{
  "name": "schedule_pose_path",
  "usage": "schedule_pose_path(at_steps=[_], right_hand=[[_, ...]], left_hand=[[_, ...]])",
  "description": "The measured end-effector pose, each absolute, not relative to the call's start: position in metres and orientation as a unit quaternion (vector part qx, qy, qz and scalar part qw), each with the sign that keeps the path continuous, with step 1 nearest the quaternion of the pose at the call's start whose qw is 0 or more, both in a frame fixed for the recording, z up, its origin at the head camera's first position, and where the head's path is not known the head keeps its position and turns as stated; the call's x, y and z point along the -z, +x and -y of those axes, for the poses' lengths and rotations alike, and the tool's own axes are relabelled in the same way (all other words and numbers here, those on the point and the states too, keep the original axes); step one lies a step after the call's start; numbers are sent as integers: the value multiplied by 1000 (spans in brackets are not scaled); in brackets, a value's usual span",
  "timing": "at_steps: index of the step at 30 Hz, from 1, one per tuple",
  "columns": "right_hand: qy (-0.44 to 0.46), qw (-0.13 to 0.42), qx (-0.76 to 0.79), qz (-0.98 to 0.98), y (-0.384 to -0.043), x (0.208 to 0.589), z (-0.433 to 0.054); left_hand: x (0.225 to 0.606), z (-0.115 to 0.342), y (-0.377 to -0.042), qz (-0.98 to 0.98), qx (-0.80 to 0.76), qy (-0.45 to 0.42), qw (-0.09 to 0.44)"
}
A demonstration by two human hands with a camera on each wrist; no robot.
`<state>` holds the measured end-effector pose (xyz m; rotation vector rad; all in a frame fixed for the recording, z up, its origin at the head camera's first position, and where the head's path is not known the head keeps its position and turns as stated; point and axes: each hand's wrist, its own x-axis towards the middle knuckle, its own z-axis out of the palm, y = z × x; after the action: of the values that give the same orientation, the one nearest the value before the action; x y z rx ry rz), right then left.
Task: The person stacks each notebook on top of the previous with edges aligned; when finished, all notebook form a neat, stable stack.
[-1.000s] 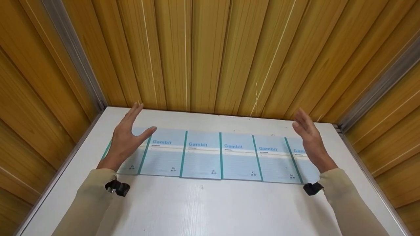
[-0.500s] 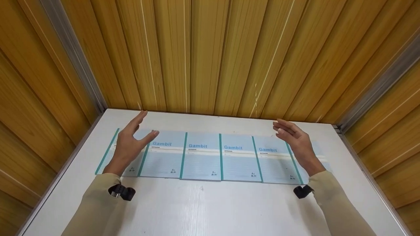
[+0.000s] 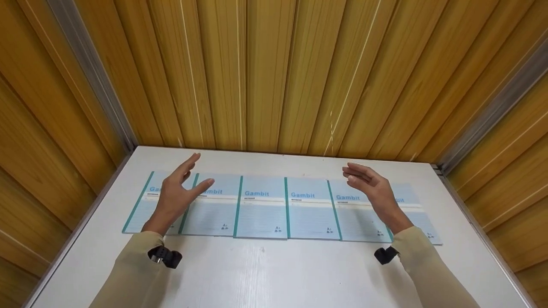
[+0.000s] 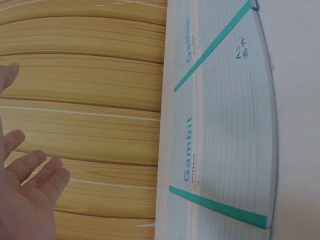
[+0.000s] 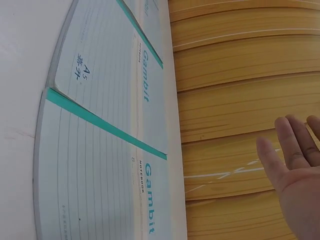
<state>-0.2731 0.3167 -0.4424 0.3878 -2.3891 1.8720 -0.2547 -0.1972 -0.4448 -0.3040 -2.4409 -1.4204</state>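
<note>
Several light blue "Gambit" notebooks (image 3: pixel 263 214) with green spines lie side by side in a row on the white table (image 3: pixel 257 273). My left hand (image 3: pixel 177 192) hovers above the two leftmost notebooks, thumb spread from the fingers, holding nothing. Over the right end of the row floats my right hand (image 3: pixel 376 192), its fingers loosely bent and apart from the covers; it partly hides the two rightmost notebooks. In the left wrist view, a notebook (image 4: pixel 230 130) lies beyond the hand. The right wrist view shows a notebook (image 5: pixel 95 175) with lined cover and green spine.
A wood-patterned panel wall (image 3: pixel 265 77) rises behind the table's back edge. Grey metal posts (image 3: pixel 96 72) stand at the corners, with more panels along both sides. A black wrist strap (image 3: pixel 167 256) is on each sleeve.
Both hands have moved inward and slightly nearer the person, the right hand the most. The rightmost notebook shows more now. The notebooks have stayed in place.
</note>
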Motion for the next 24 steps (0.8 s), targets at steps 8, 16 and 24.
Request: schedule_pose_path(at_steps=[8, 16, 24], right_hand=[[135, 24, -613, 778, -273, 454, -305], [138, 13, -620, 772, -276, 459, -287], [147, -6, -635, 758, -275, 472, -265]], left_hand=[[455, 190, -257, 861, 482, -98, 130], [465, 179, -259, 859, 491, -98, 106], [474, 169, -256, 857, 499, -93, 88]])
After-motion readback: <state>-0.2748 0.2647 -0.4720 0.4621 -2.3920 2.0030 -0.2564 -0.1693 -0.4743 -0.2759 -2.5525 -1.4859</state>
